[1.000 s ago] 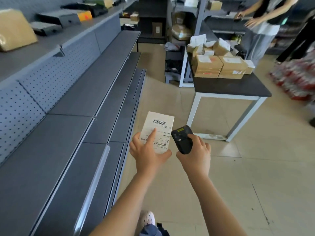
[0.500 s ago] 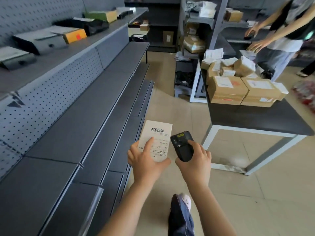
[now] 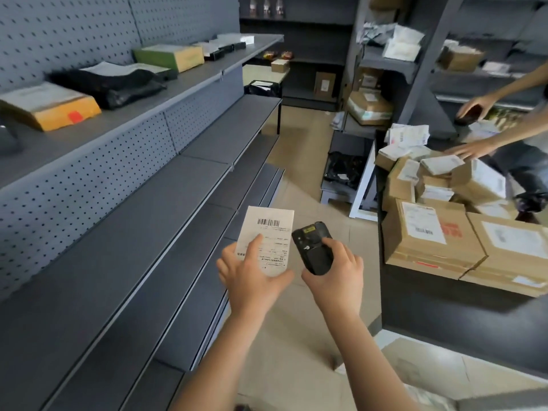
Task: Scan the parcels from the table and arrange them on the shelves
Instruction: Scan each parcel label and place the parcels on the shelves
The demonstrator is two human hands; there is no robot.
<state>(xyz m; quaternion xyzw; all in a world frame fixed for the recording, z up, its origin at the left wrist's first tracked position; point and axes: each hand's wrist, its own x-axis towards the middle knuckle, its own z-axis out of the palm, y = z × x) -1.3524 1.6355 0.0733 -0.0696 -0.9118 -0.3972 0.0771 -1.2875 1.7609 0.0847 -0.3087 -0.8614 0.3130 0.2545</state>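
Head cam live | I've got the wearer's own body in shot | left hand (image 3: 252,275) bare to the wrist | right hand (image 3: 336,280) bare to the wrist | left forearm (image 3: 219,360) bare right down to my bottom edge | right forearm (image 3: 370,360) the same, bare to the edge | any fine marking too small for me to read

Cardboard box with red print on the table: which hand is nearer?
Right. The right hand, gripping the black scanner, is just left of the cardboard box, apart from it. The left hand, holding the white barcoded parcel, is farther left, beyond the right hand.
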